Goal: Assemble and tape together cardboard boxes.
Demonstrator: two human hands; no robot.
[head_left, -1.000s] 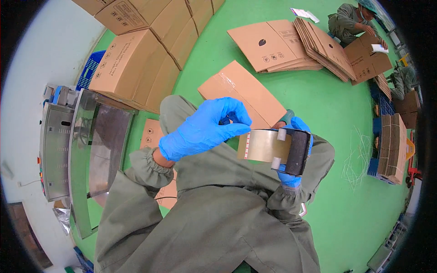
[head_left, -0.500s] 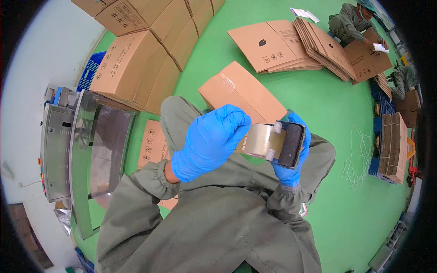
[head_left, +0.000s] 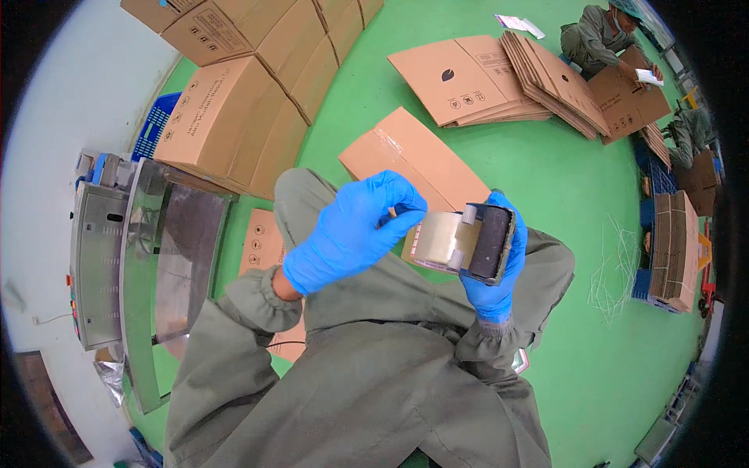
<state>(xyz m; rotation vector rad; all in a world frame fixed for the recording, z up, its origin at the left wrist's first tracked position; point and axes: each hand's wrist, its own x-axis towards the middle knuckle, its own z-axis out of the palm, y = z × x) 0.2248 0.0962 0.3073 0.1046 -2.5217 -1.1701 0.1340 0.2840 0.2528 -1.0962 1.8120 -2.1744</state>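
My right hand point(head_left: 499, 269), in a blue glove, grips a tape dispenser point(head_left: 494, 243) with a dark block-like front. A wide roll of clear tape point(head_left: 438, 238) sits in it, facing my left hand. My left hand point(head_left: 351, 230), also gloved in blue, is at the roll's left edge with thumb and forefinger pinched together. Whether a bit of tape is between those fingertips is too small to make out. Just beyond both hands, a closed cardboard carton point(head_left: 417, 160) with clear tape along its top lies in front of my knees.
Stacked cartons point(head_left: 234, 125) stand at the far left, beside a metal machine point(head_left: 101, 257). Flattened cartons point(head_left: 468, 78) lie at the far right, where a co-worker point(head_left: 601, 39) crouches holding cardboard. Loose strapping strands point(head_left: 614, 269) lie on the green floor. A flat carton piece point(head_left: 261, 242) is left of my leg.
My left hand has shifted slightly left and up, its thumb and forefinger now forming a loop. The dispenser in my right hand has moved slightly left and tilted a little.
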